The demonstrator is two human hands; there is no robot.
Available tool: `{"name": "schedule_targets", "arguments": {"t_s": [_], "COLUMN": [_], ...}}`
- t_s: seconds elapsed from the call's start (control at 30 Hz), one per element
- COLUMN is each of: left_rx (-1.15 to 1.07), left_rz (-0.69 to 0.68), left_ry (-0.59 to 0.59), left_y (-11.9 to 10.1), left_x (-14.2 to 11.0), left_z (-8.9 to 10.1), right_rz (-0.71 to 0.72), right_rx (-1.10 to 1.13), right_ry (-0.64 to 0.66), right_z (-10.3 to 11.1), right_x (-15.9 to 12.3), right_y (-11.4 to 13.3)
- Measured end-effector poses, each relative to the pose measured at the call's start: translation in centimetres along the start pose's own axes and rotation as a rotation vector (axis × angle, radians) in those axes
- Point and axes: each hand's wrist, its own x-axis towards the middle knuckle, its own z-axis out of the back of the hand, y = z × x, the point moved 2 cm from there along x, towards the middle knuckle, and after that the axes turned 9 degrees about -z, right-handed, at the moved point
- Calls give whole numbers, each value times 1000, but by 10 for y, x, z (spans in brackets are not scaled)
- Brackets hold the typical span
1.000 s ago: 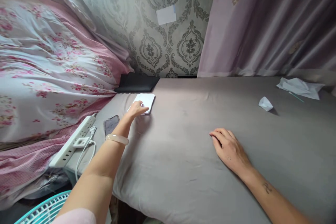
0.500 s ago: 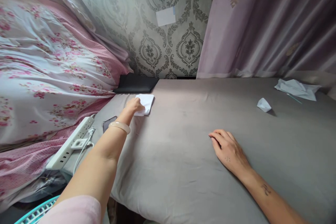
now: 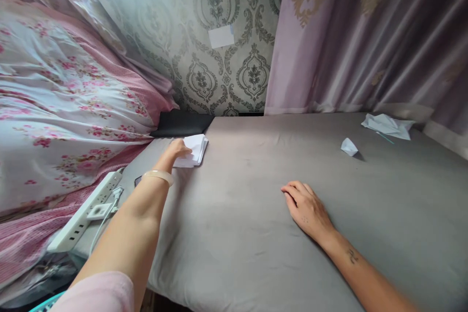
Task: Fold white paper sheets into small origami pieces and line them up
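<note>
At the far left of the grey cloth-covered table, my left hand [image 3: 180, 148] is closed at the left edge of a stack of white paper [image 3: 197, 145]. The thumb lies on top of the sheets, while the other fingers are mostly hidden. A pale bangle [image 3: 158, 175] circles that wrist. My right hand [image 3: 305, 207] rests palm down near the table's middle, holding nothing, its fingers loosely bent and the thumb a little apart from them. A folded white paper piece [image 3: 349, 146] stands beyond it to the right.
A power strip [image 3: 86, 212] with plugs and a white cable runs along the left edge. Behind the stack lies a black flat case [image 3: 183, 124]. Crumpled white paper [image 3: 388, 126] and a thin green stick [image 3: 385, 137] are at the far right. My left forearm mostly covers a phone [image 3: 138, 181].
My left hand has shifted to the left side of the paper stack, and the sheets now look fanned out. The right hand stays in place on the cloth. The view has turned slightly right.
</note>
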Motion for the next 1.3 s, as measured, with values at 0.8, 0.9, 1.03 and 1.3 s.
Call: {"name": "schedule_targets", "arguments": {"t_s": [0.8,0.9,1.03,1.3], "left_rx": [-487,-460,-249,16], "left_rz": [-770,-992,-1175,-1254], "left_ry": [262,295,183,60], "left_y": [-212,-200,-190,-193], "left_x": [-140,-146,-144,-154], "left_z": [-99,-109,-128,-123], "right_rz": [77,73,89,135], "right_rx": [-100,-22,61,40], "right_ry": [44,97,122,267], "right_z": [12,12,12,20], "right_x": [-6,-6,-4,-10], "right_y": [6,0,-4,-9]}}
